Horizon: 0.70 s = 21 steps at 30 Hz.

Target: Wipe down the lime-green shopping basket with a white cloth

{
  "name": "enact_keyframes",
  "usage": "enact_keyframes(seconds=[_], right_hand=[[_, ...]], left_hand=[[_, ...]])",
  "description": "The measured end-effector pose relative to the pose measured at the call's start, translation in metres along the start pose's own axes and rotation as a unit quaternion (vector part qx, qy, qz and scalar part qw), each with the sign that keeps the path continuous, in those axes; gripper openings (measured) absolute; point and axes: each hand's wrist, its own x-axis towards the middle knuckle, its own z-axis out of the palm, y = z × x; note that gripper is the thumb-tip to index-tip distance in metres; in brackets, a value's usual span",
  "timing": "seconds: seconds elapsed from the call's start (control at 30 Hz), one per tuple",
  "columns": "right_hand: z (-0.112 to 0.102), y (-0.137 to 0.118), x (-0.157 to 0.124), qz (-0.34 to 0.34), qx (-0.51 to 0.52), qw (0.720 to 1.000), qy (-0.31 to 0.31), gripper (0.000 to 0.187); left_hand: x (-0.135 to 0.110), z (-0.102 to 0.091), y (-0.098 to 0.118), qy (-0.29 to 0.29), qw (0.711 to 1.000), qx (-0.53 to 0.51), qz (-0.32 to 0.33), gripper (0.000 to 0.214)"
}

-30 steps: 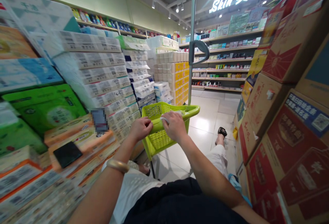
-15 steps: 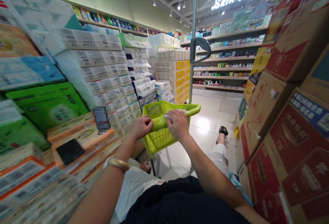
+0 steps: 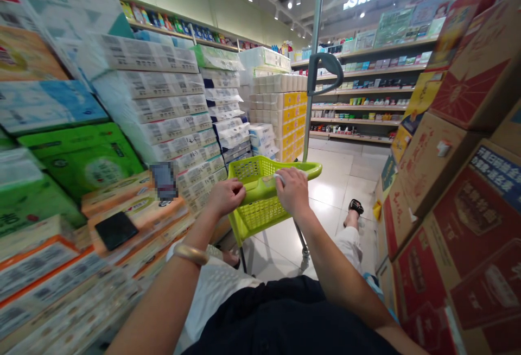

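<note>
Both my hands are on the handle of a lime-green plastic shopping basket [image 3: 260, 216]. My left hand [image 3: 226, 197] rests on the handle's near side, its fingers curled over the green plastic. My right hand [image 3: 293, 192] presses a white tissue [image 3: 280, 177] against the handle, and the fingers hide most of it. A gold bangle [image 3: 190, 254] circles my left wrist. On the packs left of my left hand lies a black phone [image 3: 116, 230], and a pixelated patch [image 3: 164, 181] covers something beyond it.
Wrapped toilet-paper packs [image 3: 154, 94] tower on the left, and red-printed cardboard boxes [image 3: 443, 224] stack on the right. A metal trolley pole [image 3: 313, 73] rises behind the basket. Store shelves [image 3: 358, 105] line the back. A foot in a black sandal [image 3: 355, 208] rests on the tiled floor [image 3: 325, 186].
My right hand and the tissue have slid rightward along the basket handle. The whole view has also shifted slightly to the right and up.
</note>
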Motion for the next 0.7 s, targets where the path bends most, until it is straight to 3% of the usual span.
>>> enact_keyframes(seconds=[0.1,0.17,0.37,0.43,0.6,0.7], right_hand=[[0.006,-0.025,-0.007,-0.097,0.013,0.994,-0.055,0.025],[0.006,-0.031,-0.003,-0.119,0.012,0.989,-0.087,0.025],[-0.016,-0.002,0.048,-0.011,-0.082,0.976,-0.201,0.031],[-0.018,0.000,0.053,0.003,-0.105,0.970,-0.217,0.032],[-0.009,-0.023,0.034,-0.135,-0.041,0.969,-0.202,0.029],[-0.010,-0.020,0.030,-0.118,-0.035,0.972,-0.203,0.030]], left_hand=[[-0.001,0.000,-0.001,0.001,1.000,-0.004,0.004,0.032],[-0.001,0.001,-0.002,0.000,1.000,-0.004,0.009,0.032],[-0.001,0.000,0.002,-0.009,1.000,-0.002,0.011,0.034],[0.000,-0.001,0.004,-0.015,1.000,-0.001,0.012,0.034],[-0.001,-0.002,0.005,-0.015,1.000,0.004,0.011,0.033],[-0.002,-0.003,0.006,-0.021,1.000,0.009,0.010,0.034]])
